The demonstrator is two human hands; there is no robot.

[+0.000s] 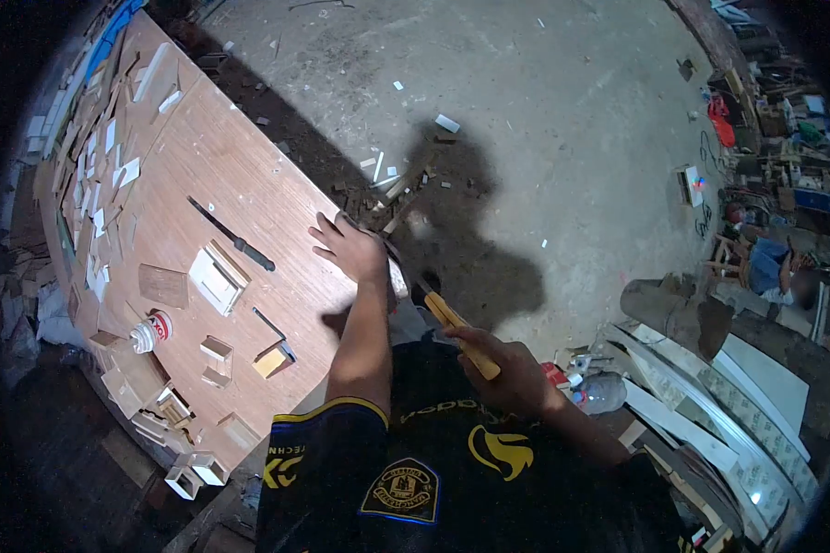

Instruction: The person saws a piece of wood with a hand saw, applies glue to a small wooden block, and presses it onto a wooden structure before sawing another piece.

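Note:
My left hand [351, 251] lies at the near edge of the wooden worktable [249, 175], its fingers spread over the top. Whether something sits under the palm is hidden. My right hand [507, 369] is closed around the yellowish wooden handle of a hammer [444, 311], held in front of my body beside the table. The hammer's dark head points away from me and blends with the shadow. On the tabletop, left of my left hand, lies a thin saw-like blade with a dark handle [251, 253]. Closer to me rests another hammer-like tool with a yellow block [271, 360].
A stack of pale wooden pieces [218, 278], a white tub with red lettering [151, 332] and small wooden boxes [194, 475] stand on the table. Offcuts [101, 194] pile along its far side. Boards [710, 405] and a plastic bottle [603, 393] lie at right; a person [773, 267] sits beyond.

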